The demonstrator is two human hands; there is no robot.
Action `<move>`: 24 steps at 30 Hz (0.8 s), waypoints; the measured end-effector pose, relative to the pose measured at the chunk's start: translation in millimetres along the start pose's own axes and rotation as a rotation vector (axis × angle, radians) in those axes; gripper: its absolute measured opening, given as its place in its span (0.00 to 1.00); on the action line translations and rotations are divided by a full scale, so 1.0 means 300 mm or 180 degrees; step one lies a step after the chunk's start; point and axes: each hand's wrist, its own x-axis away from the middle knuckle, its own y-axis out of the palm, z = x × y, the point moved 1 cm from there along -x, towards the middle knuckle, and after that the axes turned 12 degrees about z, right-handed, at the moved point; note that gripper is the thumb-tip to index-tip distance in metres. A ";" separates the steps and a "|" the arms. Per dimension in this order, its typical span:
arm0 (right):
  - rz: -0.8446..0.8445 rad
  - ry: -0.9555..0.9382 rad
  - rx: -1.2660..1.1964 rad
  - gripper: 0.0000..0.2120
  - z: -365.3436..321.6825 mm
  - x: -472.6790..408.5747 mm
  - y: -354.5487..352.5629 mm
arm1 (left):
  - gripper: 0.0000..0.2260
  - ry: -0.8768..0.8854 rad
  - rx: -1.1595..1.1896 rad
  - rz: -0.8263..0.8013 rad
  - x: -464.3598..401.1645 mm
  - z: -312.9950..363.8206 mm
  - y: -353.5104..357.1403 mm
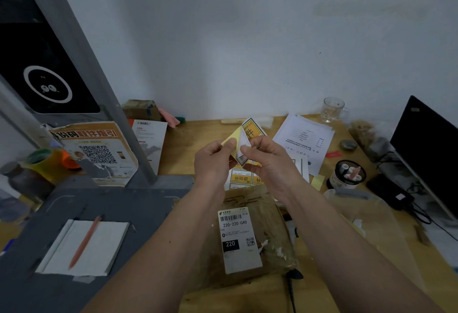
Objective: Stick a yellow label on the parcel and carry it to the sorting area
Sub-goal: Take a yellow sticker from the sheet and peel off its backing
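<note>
A brown parcel (266, 228) wrapped in clear tape lies on the wooden desk between my forearms; a white shipping label marked 220 (239, 240) is stuck on top. Above it, both hands are raised over the desk. My left hand (213, 161) pinches the pale yellow backing paper (233, 137). My right hand (269, 161) pinches the yellow label (251, 131), which bears black characters and is partly peeled from that backing. A sheet of more yellow labels (239, 178) lies flat under my hands.
White printed papers (306, 139) and a glass mug (332, 109) sit at the back right. A black monitor (428, 149), cables and a pen pot (348, 175) stand right. Left is a grey platform (138, 203) with a notebook and pencil (85, 242), a grey post and a QR poster (96, 151).
</note>
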 end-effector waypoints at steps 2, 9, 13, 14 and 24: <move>0.0179 0.0061 0.0133 0.09 0.005 -0.004 -0.003 | 0.08 -0.0049 0.0027 0.0007 -0.005 0.001 -0.001; 0.0714 0.0018 0.0520 0.08 0.002 -0.001 0.004 | 0.07 -0.0275 0.0009 0.0236 -0.014 -0.016 -0.001; 0.0633 0.0148 0.0454 0.06 0.000 -0.002 -0.007 | 0.07 -0.0276 -0.0039 0.0282 -0.018 -0.015 -0.003; 0.0619 0.0173 0.0396 0.06 0.000 -0.003 -0.009 | 0.07 -0.0265 -0.0051 0.0292 -0.017 -0.016 -0.003; 0.0394 0.0222 -0.0233 0.08 0.007 -0.012 -0.012 | 0.05 -0.0217 -0.0086 0.0321 -0.025 -0.015 -0.008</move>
